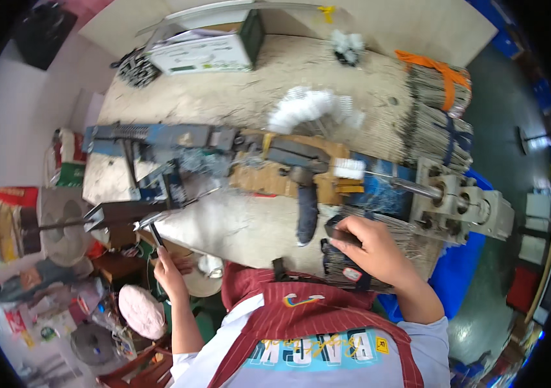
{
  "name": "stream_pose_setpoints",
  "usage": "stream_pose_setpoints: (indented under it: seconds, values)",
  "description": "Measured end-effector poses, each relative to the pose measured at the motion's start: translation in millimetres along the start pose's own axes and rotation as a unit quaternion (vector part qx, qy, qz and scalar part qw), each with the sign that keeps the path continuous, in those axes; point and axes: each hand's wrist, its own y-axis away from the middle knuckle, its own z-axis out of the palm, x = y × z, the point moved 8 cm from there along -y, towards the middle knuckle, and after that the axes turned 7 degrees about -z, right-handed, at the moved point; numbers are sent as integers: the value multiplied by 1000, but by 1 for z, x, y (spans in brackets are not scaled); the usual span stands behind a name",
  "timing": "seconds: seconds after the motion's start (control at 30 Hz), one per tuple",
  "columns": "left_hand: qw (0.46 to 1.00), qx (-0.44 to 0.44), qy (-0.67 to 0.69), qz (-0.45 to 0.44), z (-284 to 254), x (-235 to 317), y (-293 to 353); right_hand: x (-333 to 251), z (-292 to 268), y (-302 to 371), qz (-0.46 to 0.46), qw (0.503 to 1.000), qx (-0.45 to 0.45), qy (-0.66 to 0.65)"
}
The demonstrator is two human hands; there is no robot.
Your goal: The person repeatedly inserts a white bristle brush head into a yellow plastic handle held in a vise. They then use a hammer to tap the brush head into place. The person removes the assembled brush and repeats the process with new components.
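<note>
My left hand [170,275] is closed around the dark handle of a hammer [150,223], its silver head raised past the table's near left edge. My right hand [375,249] is curled, thumb and fingers together, at a small dark object [335,231] that I cannot make out. Beneath that hand lies a bundle of thin metal rods [337,262] with a dark band. In front of me a long blue metal fixture [172,134] crosses the table. A lever with a dark wrapped grip [307,216] sticks out from it. A white coiled piece [349,169] sits in line with a steel shaft [417,188].
A cast machine housing [466,204] stands at the table's right edge. Bundles of thin rods [442,139] lie behind it, one with an orange tie [448,84]. White coiled pieces [311,110] are heaped at mid-table. A white and green box [204,53] stands at the back left.
</note>
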Motion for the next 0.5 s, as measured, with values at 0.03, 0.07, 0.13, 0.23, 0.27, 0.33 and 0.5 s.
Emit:
stream_pose_setpoints:
  seconds: [0.03,0.07,0.13,0.23,0.27,0.33,0.5]
  values:
    - [996,69,19,51,-26,4,-9,-3,5,-4,-20,999,20,24]
    - [985,137,35,103,-50,10,-15,-5,9,-9,-38,997,42,47]
    - [959,207,127,148,-76,21,-27,2,23,-18,-8,998,42,36]
    - [967,168,97,167,-61,19,-16,19,55,-35,74,995,-9,-59]
    - [971,138,79,181,-44,26,-5,27,60,-36,86,993,9,-81]
    - [978,61,93,177,-7,33,15,29,68,-33,114,985,36,-127]
    - [988,71,18,133,-9,46,43,-15,22,0,110,992,42,-51]
